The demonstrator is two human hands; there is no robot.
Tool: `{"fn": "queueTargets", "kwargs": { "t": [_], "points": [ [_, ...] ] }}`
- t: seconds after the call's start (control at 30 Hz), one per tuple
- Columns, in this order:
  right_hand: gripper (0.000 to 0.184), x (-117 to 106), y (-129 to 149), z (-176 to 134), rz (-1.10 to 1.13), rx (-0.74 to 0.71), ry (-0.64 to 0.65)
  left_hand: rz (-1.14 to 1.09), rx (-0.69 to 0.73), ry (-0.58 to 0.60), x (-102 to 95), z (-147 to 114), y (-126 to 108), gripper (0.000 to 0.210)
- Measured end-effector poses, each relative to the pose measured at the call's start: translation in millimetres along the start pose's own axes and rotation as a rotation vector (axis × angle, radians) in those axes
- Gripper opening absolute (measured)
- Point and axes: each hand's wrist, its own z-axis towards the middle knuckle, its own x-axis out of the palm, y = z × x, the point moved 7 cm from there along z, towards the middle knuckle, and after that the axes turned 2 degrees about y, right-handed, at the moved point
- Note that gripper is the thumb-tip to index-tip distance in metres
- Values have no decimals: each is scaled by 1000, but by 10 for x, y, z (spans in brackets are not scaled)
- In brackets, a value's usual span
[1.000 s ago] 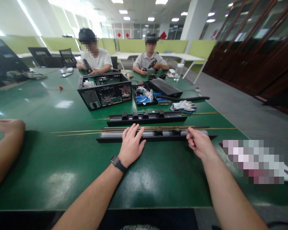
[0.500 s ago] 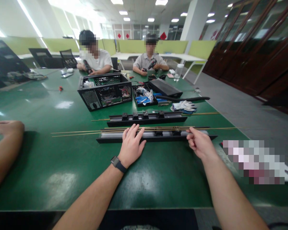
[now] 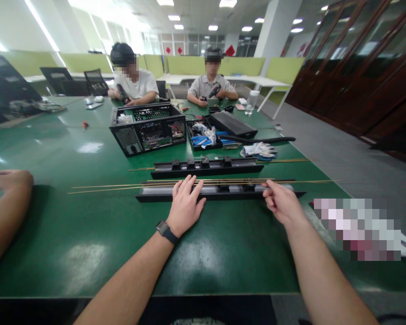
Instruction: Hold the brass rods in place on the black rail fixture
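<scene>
My left hand lies with its fingers stretched over the near black rail and the thin brass-coloured rods running along it. It wears a dark watch at the wrist. Toward the rail's right end, my right hand is closed, thumb and index finger pinched at a rod. The rods reach past both ends of the rail. Dark blocks sit in its pale channel. Behind lies a second black rail with several blocks on top and more rods sticking out.
An open computer case stands further back, beside a tray of gloves and a dark box. Another glove lies to the right. Two people hold power drills across the green table. A person's arm rests at left.
The left end of the nearest rod has slid slightly further left. Both my hands look almost the same as before.
</scene>
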Motion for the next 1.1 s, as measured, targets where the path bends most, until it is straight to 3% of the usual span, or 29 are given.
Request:
{"fn": "queueTargets", "kwargs": {
  "t": [0.17,0.37,0.6,0.83,1.0,1.1],
  "points": [
    [28,-105,29,15,60,-31,-129,2,1,1,-3,2,-2,51],
    [35,54,-19,-8,-1,-8,41,0,2,-1,-1,4,-3,51],
    [29,-68,17,4,60,-29,-103,-3,-1,1,17,-2,11,52],
    [36,83,-43,-13,-4,1,55,8,-1,3,17,-2,10,52],
    [31,-34,-5,6,51,-11,-71,6,4,-2,13,-2,11,51],
    [31,-6,1,-8,57,-27,-47,3,1,-2,11,-3,11,52]
  ]
}}
